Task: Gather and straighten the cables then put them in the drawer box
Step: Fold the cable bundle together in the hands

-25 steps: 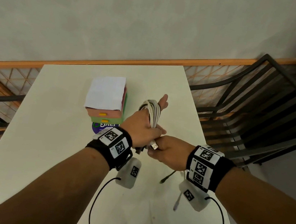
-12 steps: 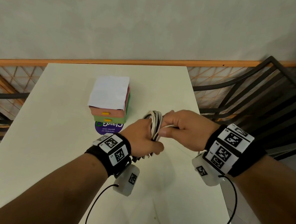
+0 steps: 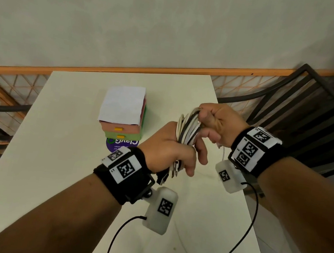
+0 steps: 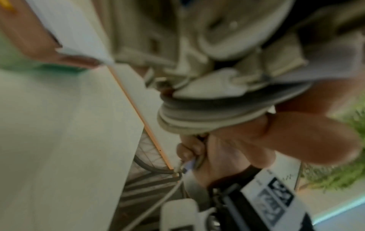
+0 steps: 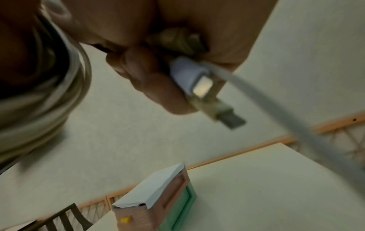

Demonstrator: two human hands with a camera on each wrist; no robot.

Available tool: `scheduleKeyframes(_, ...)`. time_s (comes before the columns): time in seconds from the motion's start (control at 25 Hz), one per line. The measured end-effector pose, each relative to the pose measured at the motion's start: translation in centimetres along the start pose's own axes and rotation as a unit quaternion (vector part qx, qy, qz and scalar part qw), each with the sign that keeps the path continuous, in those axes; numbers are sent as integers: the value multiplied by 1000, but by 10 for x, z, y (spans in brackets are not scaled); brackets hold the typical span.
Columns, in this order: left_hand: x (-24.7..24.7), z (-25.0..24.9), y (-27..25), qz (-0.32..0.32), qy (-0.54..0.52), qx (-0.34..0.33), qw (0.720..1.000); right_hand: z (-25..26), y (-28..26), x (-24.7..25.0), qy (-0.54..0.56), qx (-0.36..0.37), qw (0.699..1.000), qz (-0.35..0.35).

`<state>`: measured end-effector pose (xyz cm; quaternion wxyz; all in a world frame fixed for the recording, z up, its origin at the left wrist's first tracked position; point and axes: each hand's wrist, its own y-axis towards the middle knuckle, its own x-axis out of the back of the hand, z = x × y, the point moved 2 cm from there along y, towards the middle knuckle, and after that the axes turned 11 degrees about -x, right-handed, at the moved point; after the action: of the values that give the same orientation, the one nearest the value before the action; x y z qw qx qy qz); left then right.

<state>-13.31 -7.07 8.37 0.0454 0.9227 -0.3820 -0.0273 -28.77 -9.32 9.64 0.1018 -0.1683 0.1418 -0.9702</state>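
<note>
A bundle of white and dark cables (image 3: 189,129) is looped around my left hand (image 3: 171,150), whose fingers curl round it above the table. Plug ends hang out below that fist. My right hand (image 3: 215,122) is a fist at the top of the coil, gripping a white cable. In the right wrist view a white USB plug (image 5: 197,82) sticks out between its fingers, with the coil (image 5: 49,93) to the left. The left wrist view shows the loops (image 4: 197,115) crossing my palm. The drawer box (image 3: 122,120), a pink drawer above a green one and paper on top, stands shut just left of my hands.
The white table (image 3: 49,174) has a purple round sticker (image 3: 121,144) under the box front. Dark metal chairs (image 3: 310,124) stand off the right edge and the left side. An orange rail (image 3: 126,70) runs along the wall behind.
My right hand has risen from below the left fist to the top of the coil, carrying the cable end up with it. The left hand has kept its grip on the bundle.
</note>
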Motion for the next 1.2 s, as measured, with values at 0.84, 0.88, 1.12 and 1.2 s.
scheduleKeyframes(0.84,12,3,34,-18,-271,-34,962,-41,12,-47,253,-140,957,32)
scheduleKeyframes(0.88,12,4,35,-23,-277,-34,960,-43,12,-48,248,-142,958,27)
scheduleKeyframes(1.12,28,0,39,-60,-225,-33,972,-54,0,-67,165,-193,962,105)
scheduleKeyframes(1.2,31,3,41,-80,-201,-16,976,-57,-2,-72,95,-184,970,130)
